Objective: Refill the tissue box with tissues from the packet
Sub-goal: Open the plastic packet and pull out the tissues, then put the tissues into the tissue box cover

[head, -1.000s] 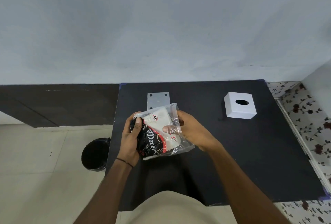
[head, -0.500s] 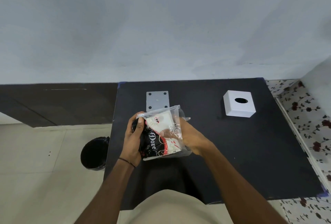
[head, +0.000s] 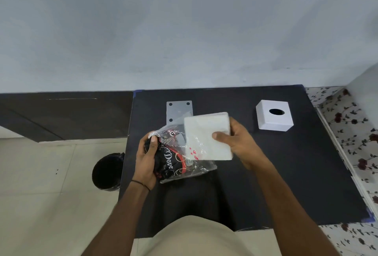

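Observation:
A white stack of tissues [head: 206, 133] is halfway out of a clear plastic packet [head: 178, 159] printed in black and red. My right hand [head: 239, 143] grips the stack at its right side, thumb on top. My left hand [head: 146, 157] clutches the packet's left end just above the black table [head: 286, 174]. The white cube tissue box [head: 274, 117], with an oval hole in its top, stands on the table at the back right, apart from both hands.
A grey plate [head: 179, 110] with corner holes lies flat behind the packet. A black bin [head: 107, 171] stands on the tiled floor left of the table. A flowered surface [head: 351, 133] borders the table's right edge. The wall is close behind.
My right hand has drawn the tissue stack up and to the right, out of the packet's open end. The left hand still holds the packet, now slack and crumpled.

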